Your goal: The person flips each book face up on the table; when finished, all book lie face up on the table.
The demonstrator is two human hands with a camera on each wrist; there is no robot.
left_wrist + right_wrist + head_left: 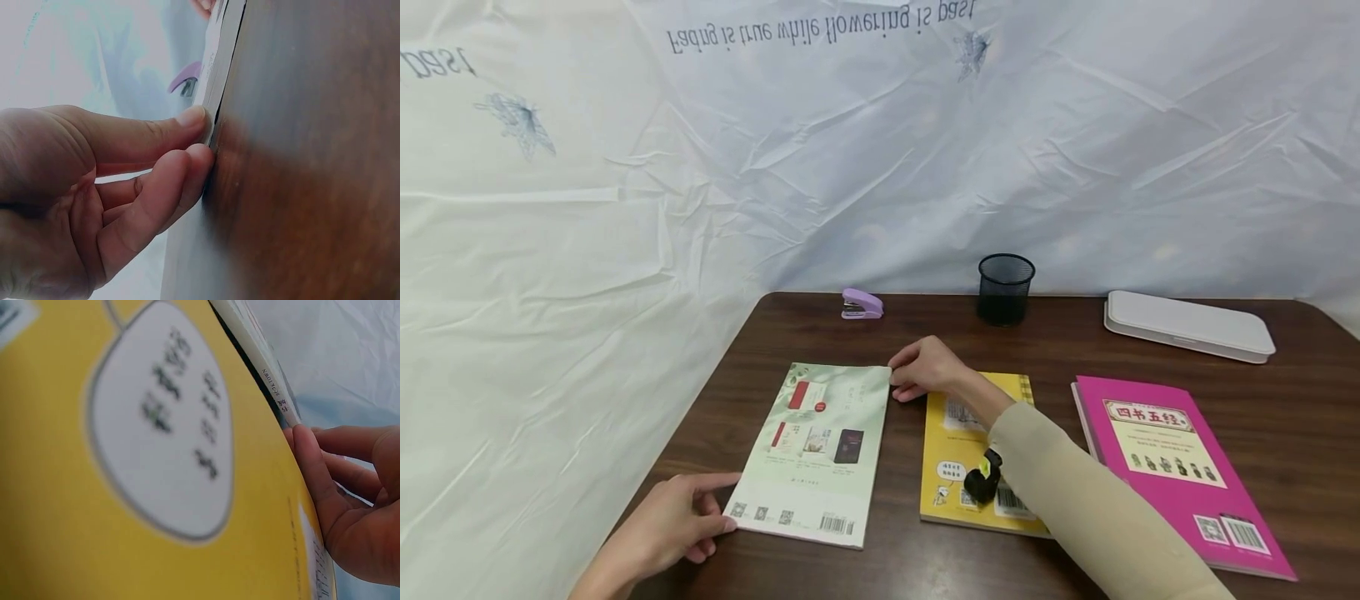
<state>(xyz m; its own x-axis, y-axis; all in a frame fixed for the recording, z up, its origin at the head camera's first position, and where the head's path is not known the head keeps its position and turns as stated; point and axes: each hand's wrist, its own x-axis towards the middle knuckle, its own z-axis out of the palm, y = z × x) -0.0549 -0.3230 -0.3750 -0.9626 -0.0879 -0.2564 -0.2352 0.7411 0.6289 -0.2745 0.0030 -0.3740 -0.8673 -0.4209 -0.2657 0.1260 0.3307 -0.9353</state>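
Now both hands point(673, 521) at green book point(814, 450) corners

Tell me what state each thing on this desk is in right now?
Green book: closed, flat, back cover up.
Yellow book: closed, flat.
Pink book: closed, flat.
Mesh cup: upright.
White case: lid shut.
Left hand: pinching green book's near corner.
Right hand: gripping its far corner.
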